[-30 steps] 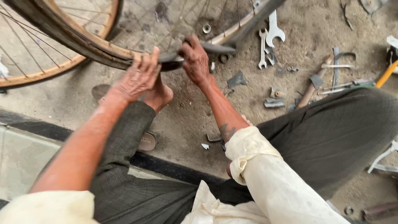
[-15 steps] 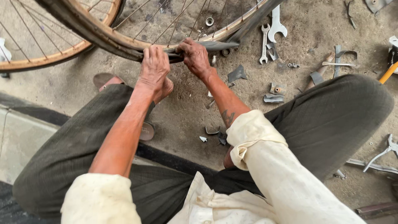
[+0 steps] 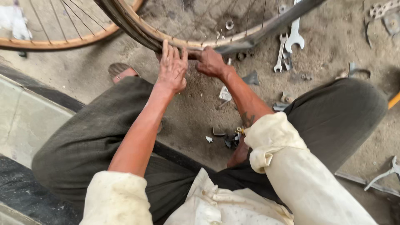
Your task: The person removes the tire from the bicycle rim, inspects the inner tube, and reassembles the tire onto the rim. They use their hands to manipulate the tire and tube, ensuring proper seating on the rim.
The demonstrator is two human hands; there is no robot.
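- Gripping the bicycle wheel (image 3: 137,29) at its lowest arc, both hands work just above the person's knees, near the top of the view.
- The wheel's rim is tan and worn, with a dark, dull rubber tyre (image 3: 275,23) lying along its outer edge; thin metal spokes fan upward from the rim.
- The left hand (image 3: 171,68) lies flat against the rim, its fingers stretched out and slightly spread, their tips hooked over the edge.
- The right hand (image 3: 210,62) is curled tight, fingers together and clamped on the tyre where it meets the rim, just beside the left hand.
- A second wheel (image 3: 54,39) with a similar tan rim stands at the upper left.
- The ground (image 3: 333,54) is dusty, rough grey concrete, strewn with small metal bits.
- Two steel spanners (image 3: 287,46), bright and flat, lie side by side on the ground to the right of the hands.
- A sandalled foot (image 3: 121,71) shows near the left knee.
- The sleeves are cream cloth, rolled up and smudged; the trousers are a coarse dark olive weave.
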